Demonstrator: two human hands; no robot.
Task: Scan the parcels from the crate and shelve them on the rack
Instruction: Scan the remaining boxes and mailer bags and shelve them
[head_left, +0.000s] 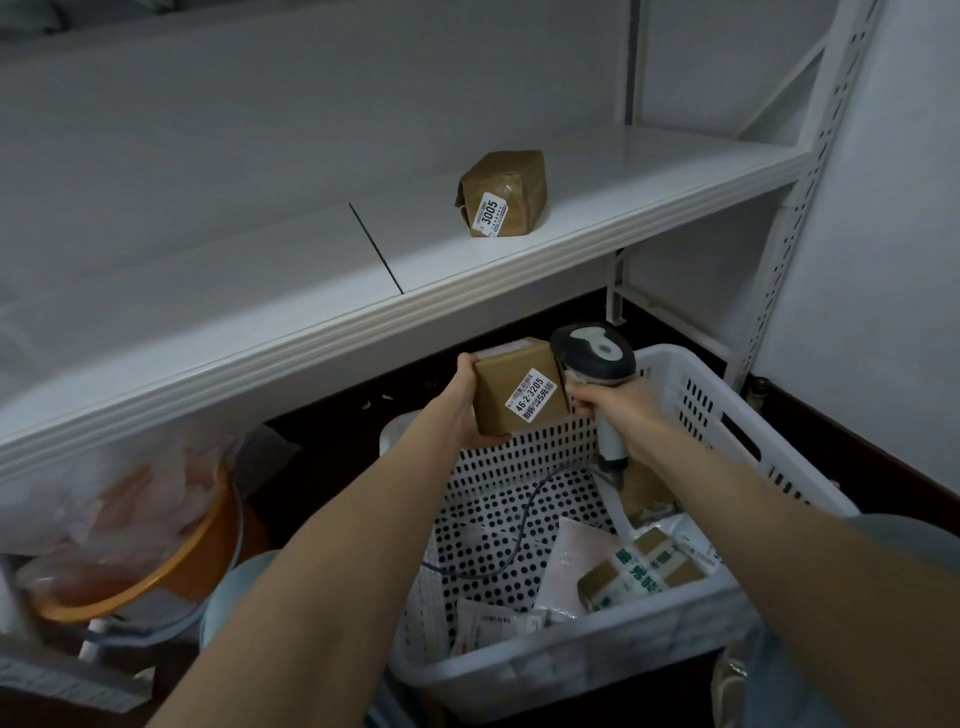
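Left hand (457, 402) gripped the box (519, 392) label-up over the crate (727, 415) so the right hand's (618, 410) fist-clenched scanner (595, 358) could read it.

Two brown boxes: one on shelf (503, 193), one held (519, 395). One scanner (595, 356). One white crate (727, 410).

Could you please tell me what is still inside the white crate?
The white crate holds a taped brown box, white mailer bags and the scanner's cable. The right arm hides part of it.
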